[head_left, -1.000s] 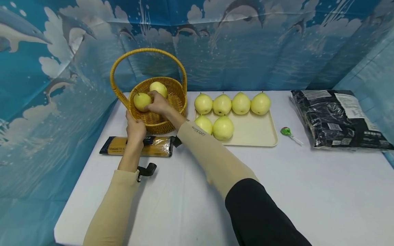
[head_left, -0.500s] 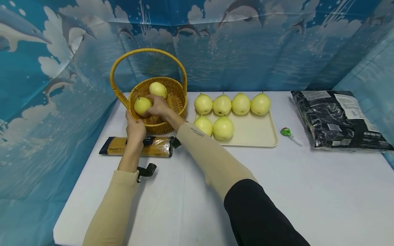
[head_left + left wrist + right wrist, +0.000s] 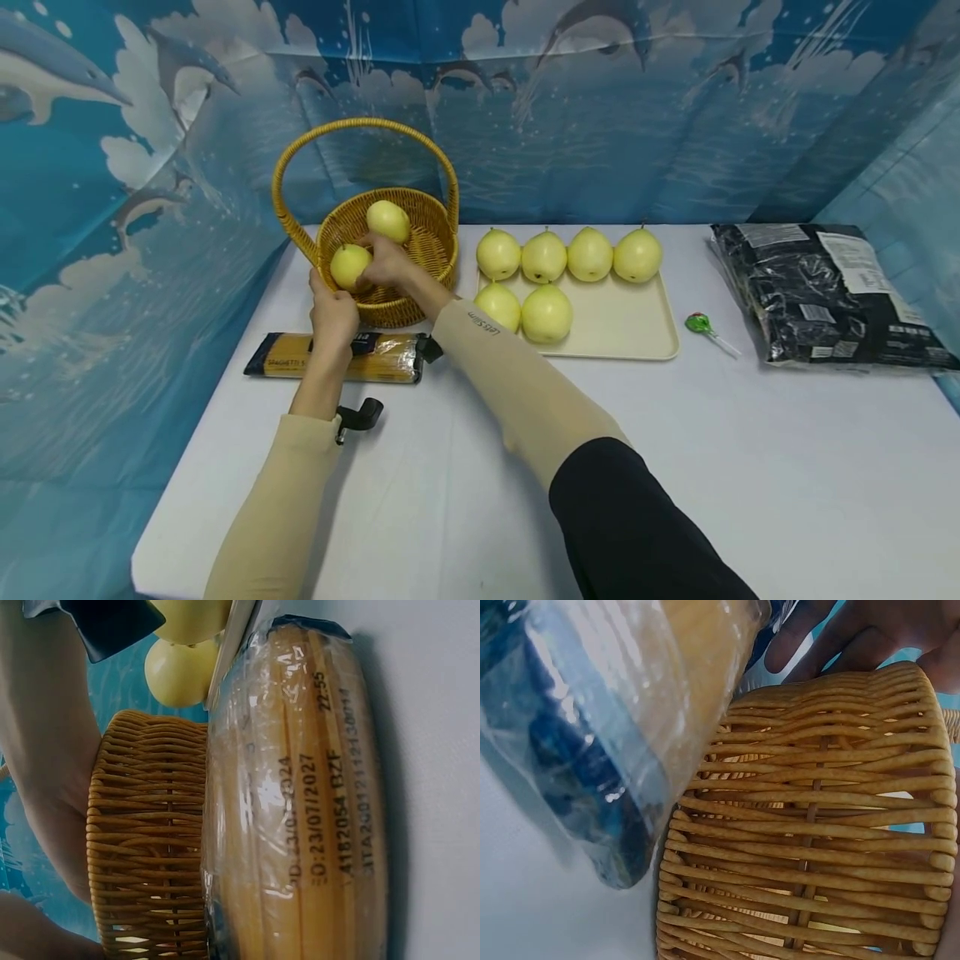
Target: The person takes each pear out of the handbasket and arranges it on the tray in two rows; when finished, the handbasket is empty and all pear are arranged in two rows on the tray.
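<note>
A golden wicker basket (image 3: pixel 390 315) with a tall arched handle stands at the back left. My left hand (image 3: pixel 333 317) grips its near-left rim beside the handle's foot; in the right wrist view, fingers (image 3: pixel 855 637) of that hand lie along the woven side. Inside the basket, my right hand (image 3: pixel 388 262) holds a pale yellow-green pear (image 3: pixel 348 267) at the left wall, its fingertips partly hidden behind the fruit. A second pear (image 3: pixel 388 220) lies in the basket, just behind the right hand. Woven wall (image 3: pixel 150 832) fills the middle of the left wrist view.
A spaghetti pack (image 3: pixel 382 358) lies before the basket, under the left wrist. Right of the basket, a cream tray (image 3: pixel 622 325) bears several pears (image 3: pixel 546 314). Farther right are a green-wrapped lollipop (image 3: pixel 699 323) and a black plastic package (image 3: pixel 817 292). A printed blue curtain hangs behind.
The pear in my right hand has sunk slightly lower inside the basket, and the hand with it. My left hand keeps its grip on the rim.
</note>
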Motion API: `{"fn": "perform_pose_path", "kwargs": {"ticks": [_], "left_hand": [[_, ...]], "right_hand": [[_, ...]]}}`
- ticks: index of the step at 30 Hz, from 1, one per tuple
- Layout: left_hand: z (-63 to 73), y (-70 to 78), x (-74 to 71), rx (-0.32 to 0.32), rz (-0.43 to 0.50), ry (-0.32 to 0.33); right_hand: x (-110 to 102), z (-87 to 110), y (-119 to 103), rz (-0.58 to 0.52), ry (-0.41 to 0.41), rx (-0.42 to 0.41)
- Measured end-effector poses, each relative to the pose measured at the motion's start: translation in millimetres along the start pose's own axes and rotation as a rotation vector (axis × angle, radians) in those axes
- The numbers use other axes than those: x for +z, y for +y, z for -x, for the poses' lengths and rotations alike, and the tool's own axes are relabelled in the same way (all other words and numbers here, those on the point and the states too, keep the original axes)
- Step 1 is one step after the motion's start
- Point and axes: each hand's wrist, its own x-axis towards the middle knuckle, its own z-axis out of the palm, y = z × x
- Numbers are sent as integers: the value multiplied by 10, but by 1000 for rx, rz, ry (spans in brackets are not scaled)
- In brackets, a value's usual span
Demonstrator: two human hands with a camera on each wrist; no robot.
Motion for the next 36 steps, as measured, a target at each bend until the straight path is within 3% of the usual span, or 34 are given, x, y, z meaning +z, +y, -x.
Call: {"fn": "perform_pose_path", "kwargs": {"ticks": [12,21,36], "left_hand": [[5,-19,50,6,13,4],[10,-15,96,6,7,3],[-1,-1,24,-17,-47,11]], "right_hand": [[-48,58,21,51,5,-9],[-201,142,30,96,-36,-24],[-438,437,-127,151,-2,-135]]}}
